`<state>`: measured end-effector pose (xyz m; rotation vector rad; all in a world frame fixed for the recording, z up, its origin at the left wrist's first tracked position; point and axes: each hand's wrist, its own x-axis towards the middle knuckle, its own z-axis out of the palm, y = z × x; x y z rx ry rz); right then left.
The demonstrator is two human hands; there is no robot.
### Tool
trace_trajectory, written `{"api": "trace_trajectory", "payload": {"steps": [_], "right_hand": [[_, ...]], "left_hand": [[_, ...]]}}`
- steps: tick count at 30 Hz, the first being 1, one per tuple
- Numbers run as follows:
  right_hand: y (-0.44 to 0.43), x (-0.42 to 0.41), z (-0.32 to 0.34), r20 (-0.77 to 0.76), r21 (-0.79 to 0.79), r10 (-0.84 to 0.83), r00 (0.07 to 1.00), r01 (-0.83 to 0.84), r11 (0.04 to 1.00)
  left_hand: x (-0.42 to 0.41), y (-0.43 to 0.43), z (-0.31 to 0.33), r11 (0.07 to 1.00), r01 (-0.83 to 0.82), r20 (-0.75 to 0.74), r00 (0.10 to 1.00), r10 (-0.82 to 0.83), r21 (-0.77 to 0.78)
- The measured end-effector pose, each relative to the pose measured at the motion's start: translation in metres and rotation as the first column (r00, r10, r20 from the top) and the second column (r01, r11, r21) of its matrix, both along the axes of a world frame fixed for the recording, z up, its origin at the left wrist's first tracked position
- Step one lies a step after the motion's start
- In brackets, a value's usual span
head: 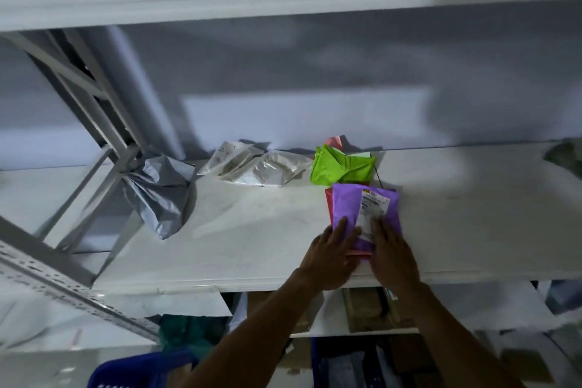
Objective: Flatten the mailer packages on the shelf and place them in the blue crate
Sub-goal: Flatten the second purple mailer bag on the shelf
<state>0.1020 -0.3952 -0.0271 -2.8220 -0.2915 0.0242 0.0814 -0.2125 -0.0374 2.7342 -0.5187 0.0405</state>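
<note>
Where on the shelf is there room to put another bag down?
Bare shelf lies between the grey mailer and the purple mailer, and more to the right of the purple one. The back is crowded with clear mailers and the green mailer.

On the white shelf (252,246) in front of you, a purple mailer (346,208) lies flat with its white label (373,208) facing up. It is stacked on a pink-red mailer (329,206) whose edge shows along its left and near sides. Your left hand (330,258) and right hand (393,255) rest with straight fingers on its near end. Just beyond sits a bright green mailer (341,168), creased and puffed. Farther left lie two pale translucent mailers (258,167), crumpled and overlapping. A badly crumpled grey mailer (157,195) lies at the shelf's left end. The blue crate (138,368) sits below the shelf, near left, only partly in view.
</note>
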Motion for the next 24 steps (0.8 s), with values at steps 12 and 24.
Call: {"api": "trace_trajectory", "payload": {"steps": [12,24], "right_hand": [[-0.003,0.001,-0.01,-0.08,0.015,0.086,0.993,-0.085,0.996],[0.024,0.005,0.024,0.021,0.118,-0.177,0.984,0.173,0.978]], "left_hand": [[-0.009,0.008,0.007,0.999,0.017,-0.069,0.997,-0.02,-0.043],[-0.033,0.041,0.031,0.983,-0.09,-0.168,0.984,0.063,-0.157]]}}
